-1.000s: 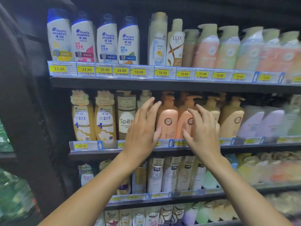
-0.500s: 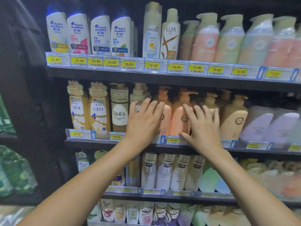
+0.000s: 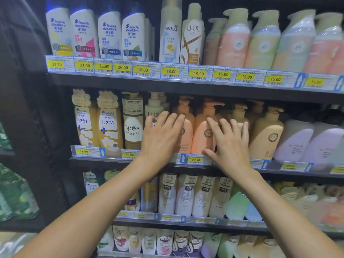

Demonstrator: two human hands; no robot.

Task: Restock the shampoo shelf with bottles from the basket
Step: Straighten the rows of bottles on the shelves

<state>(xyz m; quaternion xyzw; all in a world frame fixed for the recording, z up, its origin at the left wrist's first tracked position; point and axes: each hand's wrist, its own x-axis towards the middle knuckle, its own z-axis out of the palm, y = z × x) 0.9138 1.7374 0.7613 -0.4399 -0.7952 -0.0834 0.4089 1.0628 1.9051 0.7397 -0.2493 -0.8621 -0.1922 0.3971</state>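
My left hand [image 3: 162,140] lies flat, fingers straight, on a peach pump bottle [image 3: 188,142] on the middle shelf [image 3: 290,174]. My right hand [image 3: 230,144], fingers spread, touches the next peach bottle [image 3: 201,140]; neither hand grips anything.

a: item one, left hand [image 3: 160,138] and left forearm [image 3: 96,207], toward 7 o'clock?
b: bare from frame edge to fingertips. nails look short.
a: item two, right hand [image 3: 230,146] and right forearm [image 3: 279,207], toward 5 o'clock?
b: same finding: bare along the whole visible length, knuckle creases plain on the fingers.
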